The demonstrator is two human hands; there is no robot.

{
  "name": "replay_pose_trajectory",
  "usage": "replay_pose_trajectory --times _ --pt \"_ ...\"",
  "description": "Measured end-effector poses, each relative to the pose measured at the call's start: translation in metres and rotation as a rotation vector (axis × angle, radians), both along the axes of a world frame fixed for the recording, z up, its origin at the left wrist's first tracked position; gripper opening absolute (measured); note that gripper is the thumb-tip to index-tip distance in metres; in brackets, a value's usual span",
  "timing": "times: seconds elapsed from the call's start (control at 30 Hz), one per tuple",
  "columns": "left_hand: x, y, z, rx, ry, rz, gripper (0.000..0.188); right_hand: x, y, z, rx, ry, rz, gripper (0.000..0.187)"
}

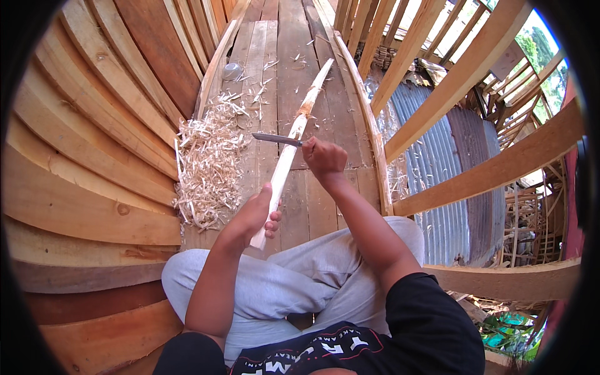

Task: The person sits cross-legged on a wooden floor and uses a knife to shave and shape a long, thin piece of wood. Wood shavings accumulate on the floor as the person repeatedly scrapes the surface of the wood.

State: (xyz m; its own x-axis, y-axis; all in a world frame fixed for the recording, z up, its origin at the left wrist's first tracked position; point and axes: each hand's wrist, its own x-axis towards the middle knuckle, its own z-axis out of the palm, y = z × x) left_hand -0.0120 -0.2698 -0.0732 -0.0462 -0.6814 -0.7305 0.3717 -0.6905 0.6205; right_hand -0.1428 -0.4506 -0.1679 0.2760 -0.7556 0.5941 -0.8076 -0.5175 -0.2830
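A long pale stick of wood (285, 165), whittled smooth along its near part, slants away from me with its tip toward the far planks. My left hand (255, 215) is wrapped round it close to its near end. Partway up the stick is a rough brown band where bark or darker wood shows. My right hand (324, 156) is closed in a fist round the handle of a knife (275, 139). The blade lies across the stick, just nearer to me than the brown band, and points left. Most of the handle is hidden by my fingers.
A heap of wood shavings (212, 165) lies on the plank floor (300, 215) at left, beside a slatted wooden wall (106, 169). A small clear cup (232, 72) stands farther off. On the right, a wooden railing (487, 178) borders the floor above corrugated metal sheets (434, 169).
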Motion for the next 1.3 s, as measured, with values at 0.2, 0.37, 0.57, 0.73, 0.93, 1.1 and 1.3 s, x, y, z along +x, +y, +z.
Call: replay_pose_trajectory --times 0.2,0.37,0.57,0.73,0.93,1.1,1.3 --pt "-0.011 0.002 -0.001 -0.007 0.002 -0.049 0.049 -0.047 -0.065 -0.019 0.539 -0.018 -0.209 0.051" --pt "0.016 0.008 -0.009 0.011 0.061 -0.015 0.047 -0.033 -0.037 0.030 1.115 -0.401 0.190 0.051" --pt "0.010 0.004 -0.007 0.000 0.059 -0.032 0.048 -0.034 -0.048 0.012 0.864 -0.357 0.435 0.033" --pt "0.017 0.007 -0.012 -0.002 0.083 -0.022 0.045 -0.025 -0.031 0.014 0.817 -0.270 0.423 0.028" --pt "0.015 0.005 -0.010 -0.007 0.072 -0.029 0.046 -0.025 -0.027 0.023 0.615 -0.210 0.505 0.030" --pt "0.011 0.007 -0.008 -0.019 0.038 -0.030 0.047 -0.018 -0.004 0.050 0.488 0.002 0.330 0.052" --pt "0.004 0.007 -0.007 -0.007 -0.024 -0.041 0.047 -0.009 -0.009 0.046 0.828 0.022 0.200 0.075"
